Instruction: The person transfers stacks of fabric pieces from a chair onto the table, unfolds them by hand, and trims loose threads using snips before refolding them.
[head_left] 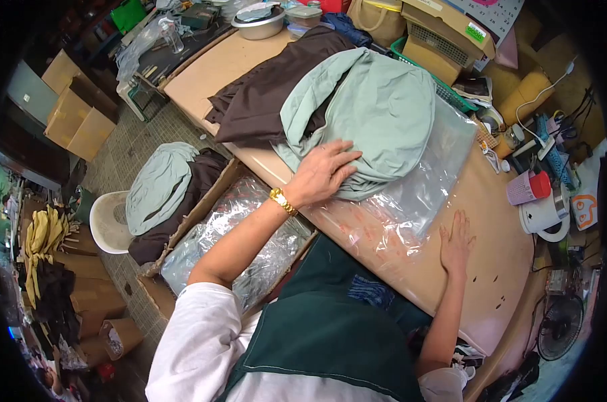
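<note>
My left hand [325, 171], with a gold watch on the wrist, lies on the near edge of a pale green folded fabric piece [390, 114]. Its fingers are spread and rest on the cloth. Dark brown fabric [260, 110] is piled beside and partly under the green piece. Clear plastic bags [444, 161] lie flat on the table under the green cloth, some with reddish print. To the right of the bags, my right hand [456, 242] rests on the bare tan tabletop [474, 295], fingers stretched out and holding nothing.
Left of the table stands an open cardboard box [183, 234] with plastic-wrapped packs. Behind it, a white chair [109, 221] carries more green and brown fabric. A green basket [444, 90], pink cup [520, 189] and white mug [543, 213] line the right side; a fan [561, 327] stands nearer.
</note>
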Tool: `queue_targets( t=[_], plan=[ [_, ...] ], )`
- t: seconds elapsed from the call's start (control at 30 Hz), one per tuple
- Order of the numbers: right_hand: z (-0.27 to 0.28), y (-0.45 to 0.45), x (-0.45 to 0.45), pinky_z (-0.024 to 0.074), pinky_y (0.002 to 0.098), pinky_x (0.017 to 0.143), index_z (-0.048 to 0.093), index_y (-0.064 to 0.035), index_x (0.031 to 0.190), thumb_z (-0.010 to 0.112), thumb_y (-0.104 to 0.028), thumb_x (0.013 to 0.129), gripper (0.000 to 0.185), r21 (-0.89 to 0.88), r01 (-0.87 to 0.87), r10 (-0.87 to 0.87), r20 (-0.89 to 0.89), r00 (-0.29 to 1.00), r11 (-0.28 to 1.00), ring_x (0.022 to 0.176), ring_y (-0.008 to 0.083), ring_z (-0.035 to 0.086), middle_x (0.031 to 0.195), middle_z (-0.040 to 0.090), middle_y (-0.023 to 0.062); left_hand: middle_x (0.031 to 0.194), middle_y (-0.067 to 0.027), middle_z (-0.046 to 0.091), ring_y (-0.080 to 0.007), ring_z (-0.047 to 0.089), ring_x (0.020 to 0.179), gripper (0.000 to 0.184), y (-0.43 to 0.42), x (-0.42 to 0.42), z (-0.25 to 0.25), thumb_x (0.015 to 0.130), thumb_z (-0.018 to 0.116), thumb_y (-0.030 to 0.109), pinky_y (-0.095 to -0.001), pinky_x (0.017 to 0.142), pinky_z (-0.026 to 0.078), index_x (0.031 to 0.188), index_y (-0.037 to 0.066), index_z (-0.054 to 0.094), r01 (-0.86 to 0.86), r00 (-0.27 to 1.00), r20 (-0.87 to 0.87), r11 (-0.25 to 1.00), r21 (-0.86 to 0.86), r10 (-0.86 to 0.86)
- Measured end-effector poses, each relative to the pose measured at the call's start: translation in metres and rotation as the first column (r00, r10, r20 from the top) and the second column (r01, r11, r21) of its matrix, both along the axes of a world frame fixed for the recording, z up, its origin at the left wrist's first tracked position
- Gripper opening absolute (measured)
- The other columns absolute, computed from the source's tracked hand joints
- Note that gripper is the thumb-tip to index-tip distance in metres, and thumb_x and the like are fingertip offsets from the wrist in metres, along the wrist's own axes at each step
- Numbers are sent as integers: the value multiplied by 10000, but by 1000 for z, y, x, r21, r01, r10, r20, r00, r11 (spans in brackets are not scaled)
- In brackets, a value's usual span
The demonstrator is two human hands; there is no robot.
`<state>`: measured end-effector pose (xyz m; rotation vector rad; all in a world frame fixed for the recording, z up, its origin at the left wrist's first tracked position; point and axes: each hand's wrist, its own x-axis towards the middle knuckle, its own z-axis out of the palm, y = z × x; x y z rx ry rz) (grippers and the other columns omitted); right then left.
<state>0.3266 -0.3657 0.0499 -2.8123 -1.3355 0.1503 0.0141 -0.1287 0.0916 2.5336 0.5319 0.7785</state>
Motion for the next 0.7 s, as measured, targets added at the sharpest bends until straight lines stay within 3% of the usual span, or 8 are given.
queue_targets(
  t=[0.13,0.2,0.27,0.37,0.43,0.57,0.63,0.7],
  plan=[
    [30,20,-9,246,456,1142,487,-72,1358,621,-227,894,507,428,-55,84,-47,995,902,1406,333,307,1494,377,139,1171,-178,628,-344,593,1107,321,-15,16,39,841,686,303,-405,915,469,1063,72,681,-223,955,268,911,346,131],
    [48,58,-34,313,463,1097,564,-61,1248,678,-77,806,457,746,-214,358,-36,933,631,1338,368,389,1433,441,144,1094,-169,650,-323,627,1013,283,0,28,26,831,694,289,-404,848,488,1002,64,686,-131,980,169,983,128,109],
    [84,96,-64,335,452,1078,570,-91,1245,662,-39,800,458,720,-461,507,175,844,519,1310,391,404,1423,442,153,868,-149,675,-273,663,762,185,15,34,19,840,680,219,-397,690,507,877,37,679,-69,974,211,993,-92,87],
    [97,146,-55,389,411,1025,605,-92,1193,660,-26,798,404,582,-655,595,331,732,482,1218,362,491,1342,514,159,830,-156,668,-280,662,767,171,21,29,39,860,662,204,-403,700,503,862,34,678,-115,974,151,938,-328,172],
    [97,180,-30,459,370,909,645,-58,1078,655,-36,816,262,551,-475,696,-311,647,687,1051,320,597,1171,620,159,857,-173,662,-289,659,768,221,16,32,39,848,684,220,-399,694,497,952,31,634,-198,937,219,929,-314,274],
    [125,226,-29,496,357,788,652,-14,977,644,-46,835,146,498,-566,744,-305,595,657,872,296,643,976,668,144,968,-202,624,-318,618,801,526,36,16,43,803,736,208,-373,731,481,1200,33,439,-82,960,263,995,-49,92],
    [152,230,-56,505,360,753,637,8,946,651,-75,841,134,859,-511,510,428,746,27,824,293,650,905,662,145,899,-153,568,-294,578,786,367,67,22,33,825,659,98,-369,749,473,1116,37,443,-318,790,488,929,-189,370],
    [145,221,-58,504,365,764,639,7,959,660,-88,838,155,860,-486,661,276,698,154,831,290,650,909,659,144,876,-133,529,-275,551,798,233,95,21,31,819,578,11,-360,763,465,1018,41,461,-401,622,632,882,-249,461]
  ],
)
